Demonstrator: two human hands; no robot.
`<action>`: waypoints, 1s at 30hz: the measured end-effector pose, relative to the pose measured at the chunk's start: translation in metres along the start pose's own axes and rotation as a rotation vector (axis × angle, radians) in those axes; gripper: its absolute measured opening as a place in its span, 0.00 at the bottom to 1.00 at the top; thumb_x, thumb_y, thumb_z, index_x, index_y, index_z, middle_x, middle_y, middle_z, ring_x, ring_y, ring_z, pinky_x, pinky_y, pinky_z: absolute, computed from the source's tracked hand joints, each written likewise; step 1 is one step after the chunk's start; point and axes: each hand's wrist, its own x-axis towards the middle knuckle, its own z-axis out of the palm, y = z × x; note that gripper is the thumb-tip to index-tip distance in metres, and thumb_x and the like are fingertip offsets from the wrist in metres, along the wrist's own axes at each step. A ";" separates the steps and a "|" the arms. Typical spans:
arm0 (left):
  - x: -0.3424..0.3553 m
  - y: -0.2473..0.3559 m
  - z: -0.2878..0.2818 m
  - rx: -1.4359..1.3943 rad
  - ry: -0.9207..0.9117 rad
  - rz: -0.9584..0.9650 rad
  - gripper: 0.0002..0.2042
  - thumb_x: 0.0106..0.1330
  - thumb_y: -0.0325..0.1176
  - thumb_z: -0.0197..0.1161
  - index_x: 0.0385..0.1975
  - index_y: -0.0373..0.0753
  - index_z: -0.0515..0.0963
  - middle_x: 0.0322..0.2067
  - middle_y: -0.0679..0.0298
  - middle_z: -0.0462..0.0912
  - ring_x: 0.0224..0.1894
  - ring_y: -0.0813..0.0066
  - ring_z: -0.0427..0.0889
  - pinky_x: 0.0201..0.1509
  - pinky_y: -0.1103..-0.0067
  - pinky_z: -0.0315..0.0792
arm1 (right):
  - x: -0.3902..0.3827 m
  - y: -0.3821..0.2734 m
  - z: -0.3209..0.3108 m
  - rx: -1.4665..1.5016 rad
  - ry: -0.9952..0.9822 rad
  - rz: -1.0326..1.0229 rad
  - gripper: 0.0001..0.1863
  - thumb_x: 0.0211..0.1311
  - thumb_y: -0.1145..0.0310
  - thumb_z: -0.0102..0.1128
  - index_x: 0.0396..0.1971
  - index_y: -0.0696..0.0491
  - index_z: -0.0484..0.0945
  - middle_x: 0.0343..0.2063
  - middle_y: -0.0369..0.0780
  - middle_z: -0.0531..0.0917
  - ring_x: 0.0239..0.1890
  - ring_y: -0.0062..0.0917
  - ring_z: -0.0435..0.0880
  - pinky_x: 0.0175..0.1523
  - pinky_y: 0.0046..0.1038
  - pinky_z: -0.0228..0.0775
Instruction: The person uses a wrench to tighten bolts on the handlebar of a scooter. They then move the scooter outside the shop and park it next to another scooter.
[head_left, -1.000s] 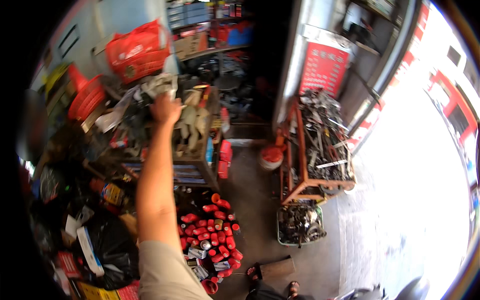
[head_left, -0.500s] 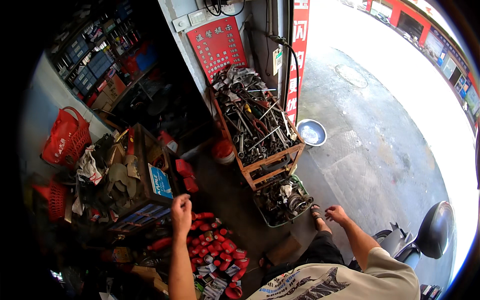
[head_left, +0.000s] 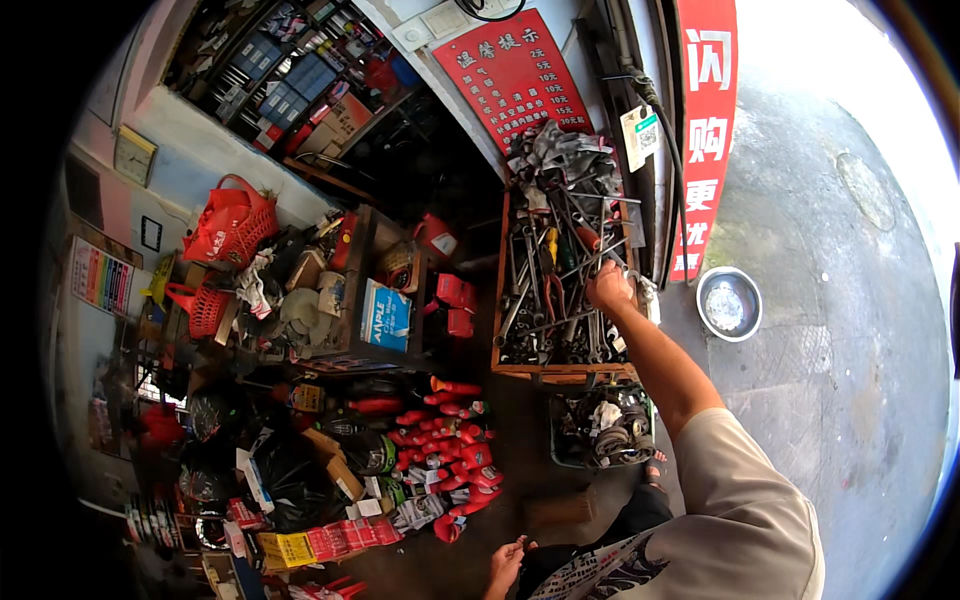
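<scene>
My right hand (head_left: 609, 289) reaches into a wooden-framed tray (head_left: 560, 375) heaped with wrenches, pliers and other metal tools. Its fingers are bent and closed among the tools at the tray's right side; what they grip is too small to make out. Beside it lie a screwdriver with an orange handle (head_left: 587, 238) and pliers with red handles (head_left: 554, 296). Low in the picture, my left hand (head_left: 507, 562) hangs by my body, its fingers loosely bent and a little apart, with nothing visible in them.
A green-rimmed bin of metal parts (head_left: 603, 428) stands below the tray. To the right, a metal basin (head_left: 728, 304) rests on the concrete floor. Red bottles (head_left: 470, 455) crowd the floor at left, near a cluttered cabinet (head_left: 350, 345). A wooden block (head_left: 558, 508) lies near my feet.
My right hand has moved up and forward from my side into the tool tray. My left hand has dropped back toward my body. The view has shifted, with my body nearer the tray.
</scene>
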 end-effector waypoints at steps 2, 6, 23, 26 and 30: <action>-0.018 -0.019 0.012 -0.051 0.045 0.097 0.15 0.68 0.36 0.60 0.49 0.36 0.78 0.40 0.63 0.83 0.37 0.74 0.81 0.37 0.77 0.76 | 0.011 0.004 0.003 -0.080 -0.114 0.045 0.27 0.60 0.60 0.56 0.55 0.59 0.63 0.58 0.52 0.71 0.58 0.46 0.75 0.61 0.41 0.69; -0.057 -0.106 0.041 -0.120 0.169 0.088 0.15 0.68 0.38 0.60 0.51 0.38 0.77 0.39 0.64 0.82 0.35 0.75 0.79 0.36 0.77 0.75 | 0.009 -0.001 0.030 0.009 -0.041 0.083 0.26 0.54 0.60 0.62 0.48 0.60 0.69 0.49 0.53 0.78 0.51 0.45 0.81 0.53 0.41 0.75; -0.047 -0.091 0.109 -0.338 0.229 0.016 0.12 0.66 0.37 0.62 0.41 0.34 0.80 0.33 0.61 0.85 0.34 0.74 0.83 0.37 0.78 0.75 | 0.079 0.182 0.017 0.763 0.247 -0.158 0.12 0.66 0.64 0.52 0.35 0.60 0.74 0.25 0.40 0.76 0.29 0.29 0.72 0.36 0.37 0.65; -0.079 -0.119 0.118 -0.162 0.403 0.212 0.11 0.68 0.36 0.59 0.39 0.34 0.78 0.32 0.56 0.84 0.34 0.66 0.84 0.38 0.73 0.74 | -0.031 0.163 0.018 0.757 0.156 -0.220 0.20 0.69 0.57 0.50 0.45 0.59 0.79 0.28 0.42 0.79 0.30 0.29 0.74 0.38 0.34 0.67; -0.096 -0.114 0.097 -0.142 0.562 0.269 0.10 0.69 0.39 0.57 0.38 0.38 0.79 0.30 0.56 0.83 0.34 0.62 0.84 0.38 0.70 0.74 | -0.113 0.171 0.016 1.108 -0.042 -0.152 0.16 0.70 0.57 0.54 0.33 0.55 0.75 0.20 0.32 0.64 0.23 0.22 0.61 0.29 0.29 0.59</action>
